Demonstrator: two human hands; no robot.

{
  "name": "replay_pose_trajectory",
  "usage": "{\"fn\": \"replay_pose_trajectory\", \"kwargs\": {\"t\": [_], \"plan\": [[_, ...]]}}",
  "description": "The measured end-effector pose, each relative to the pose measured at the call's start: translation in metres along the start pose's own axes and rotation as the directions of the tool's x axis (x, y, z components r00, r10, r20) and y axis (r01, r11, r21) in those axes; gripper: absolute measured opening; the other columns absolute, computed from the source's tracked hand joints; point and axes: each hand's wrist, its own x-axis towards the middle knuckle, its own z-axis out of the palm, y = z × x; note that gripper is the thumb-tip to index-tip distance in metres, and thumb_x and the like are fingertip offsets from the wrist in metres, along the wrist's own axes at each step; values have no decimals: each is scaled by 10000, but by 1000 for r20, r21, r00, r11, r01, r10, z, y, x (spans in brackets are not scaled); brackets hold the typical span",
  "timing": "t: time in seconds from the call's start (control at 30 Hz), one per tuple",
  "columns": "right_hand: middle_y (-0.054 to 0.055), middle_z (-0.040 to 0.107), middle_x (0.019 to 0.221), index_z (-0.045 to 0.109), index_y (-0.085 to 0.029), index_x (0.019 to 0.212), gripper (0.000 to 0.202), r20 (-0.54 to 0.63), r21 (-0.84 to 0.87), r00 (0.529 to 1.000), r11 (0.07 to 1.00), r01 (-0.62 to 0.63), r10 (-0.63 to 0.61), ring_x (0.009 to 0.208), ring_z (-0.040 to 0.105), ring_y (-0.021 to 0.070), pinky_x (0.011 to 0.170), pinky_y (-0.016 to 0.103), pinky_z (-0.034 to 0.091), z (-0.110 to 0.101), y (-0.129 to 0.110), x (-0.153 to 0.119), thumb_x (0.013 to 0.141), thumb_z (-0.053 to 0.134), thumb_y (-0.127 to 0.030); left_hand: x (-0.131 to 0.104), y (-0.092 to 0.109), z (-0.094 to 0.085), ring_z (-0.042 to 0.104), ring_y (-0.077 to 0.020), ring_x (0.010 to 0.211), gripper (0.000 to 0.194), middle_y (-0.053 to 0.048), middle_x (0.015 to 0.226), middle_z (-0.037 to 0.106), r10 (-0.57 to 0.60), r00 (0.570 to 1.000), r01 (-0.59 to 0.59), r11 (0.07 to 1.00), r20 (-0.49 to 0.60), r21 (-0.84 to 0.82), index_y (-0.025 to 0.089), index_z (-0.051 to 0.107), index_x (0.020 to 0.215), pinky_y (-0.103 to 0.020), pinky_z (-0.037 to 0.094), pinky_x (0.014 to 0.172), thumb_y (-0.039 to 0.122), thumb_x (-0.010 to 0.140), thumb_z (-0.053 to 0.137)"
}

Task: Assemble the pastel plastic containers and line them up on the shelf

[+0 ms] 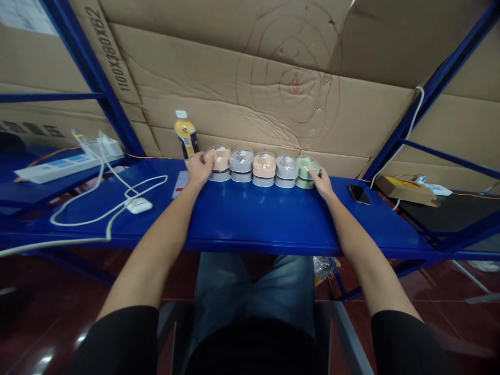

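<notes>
Several small rounded cases stand in a row of two-high stacks at the back of the blue shelf. My left hand point(200, 166) is at the row's left end, its curled fingers on a peach case point(221, 156) that sits on a grey one. At the right end, my right hand point(322, 182) has its fingers around the edge of a green case point(307, 167), stacked on another green one. Between them are a grey-lilac case point(241, 161), a second peach case point(264, 164) and another grey-lilac case point(286, 166). Their tops look clear, with small pale items inside.
A yellow-labelled bottle point(187, 136) and a phone point(180, 183) are by my left hand. A white cable point(128, 200), white earbud case point(139, 205) and power strip point(58, 169) lie farther left. Right are a dark phone point(358, 194) and cardboard box point(406, 190). Cardboard point(203, 83) backs the shelf.
</notes>
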Motion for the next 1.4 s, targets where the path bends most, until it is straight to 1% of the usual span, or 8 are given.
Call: {"fn": "replay_pose_trajectory", "kwargs": {"t": [0.17, 0.43, 0.63, 0.77, 0.93, 1.1, 1.23, 1.4], "plan": [[305, 581, 1568, 455, -128, 1613, 1144, -121, -319, 987, 946, 61, -105, 1452, 570, 479, 1210, 662, 441, 10, -19, -11, 695, 867, -673, -1, 1, -1, 724, -349, 1211, 302, -186, 1209, 778, -15, 1000, 14, 1000, -12, -26, 150, 697, 1155, -461, 517, 1148, 385, 983, 619], [254, 701, 1415, 493, -164, 1589, 1006, -99, -365, 992, 930, 30, -71, 1329, 654, 483, 1161, 677, 477, 15, -38, -21, 728, 844, -549, -3, -2, 3, 641, -392, 1353, 417, -243, 1318, 724, -9, 999, 7, 999, -44, -33, 107, 632, 1324, -536, 440, 1231, 383, 1018, 570], [223, 673, 1486, 494, -165, 1575, 984, -234, -224, 972, 971, -89, 35, 1390, 629, 447, 1194, 599, 495, 2, -45, -14, 712, 844, -482, -23, 21, -4, 522, -376, 1472, 390, -212, 1451, 606, 252, 946, -267, 962, -203, -50, 168, 612, 1347, -531, 366, 1292, 391, 1029, 581], [193, 642, 1505, 476, -173, 1550, 888, -349, -5, 931, 994, 111, -106, 1367, 645, 382, 1187, 581, 512, -27, -55, -2, 801, 740, -570, -56, 58, -7, 579, -361, 1394, 363, -174, 1364, 653, 519, 846, -533, 829, -124, -168, 190, 648, 1235, -559, 416, 1255, 480, 1020, 608], [111, 642, 1507, 526, -294, 1523, 913, 89, 240, 915, 900, 363, -392, 1397, 631, 392, 1152, 572, 556, -51, -82, -36, 757, 792, -713, -95, 80, 9, 690, -360, 1300, 808, -198, 1404, 684, 695, 660, -401, 647, 285, -649, 210, 551, 1460, -573, 533, 1151, 634, 836, 841], [101, 690, 1489, 528, -307, 1561, 995, 689, 318, 625, 928, 195, -367, 1321, 696, 378, 1161, 558, 559, -24, -103, -91, 697, 927, -600, -113, 65, 15, 616, -421, 1448, 1085, -238, 1552, 607, 660, 524, -110, 679, 538, -726, 242, 460, 1591, -614, 511, 1187, 570, 696, 978], [118, 660, 1547, 509, -283, 1590, 1042, 772, 287, 533, 939, 192, -345, 1406, 652, 363, 1218, 559, 518, -1, -100, -102, 691, 951, -568, -124, 51, 12, 648, -411, 1403, 1088, -220, 1506, 651, 613, 521, -179, 759, 594, -626, 193, 472, 1576, -627, 495, 1202, 493, 669, 991], [167, 672, 1502, 573, -229, 1547, 1039, 650, 102, 639, 880, 463, -412, 1388, 652, 398, 1223, 599, 496, 20, -101, -111, 682, 959, -656, -132, 47, 27, 658, -432, 1376, 1132, -203, 1485, 673, 609, 544, -327, 788, 578, -522, 179, 492, 1573, -612, 503, 1188, 521, 620, 998]]}}
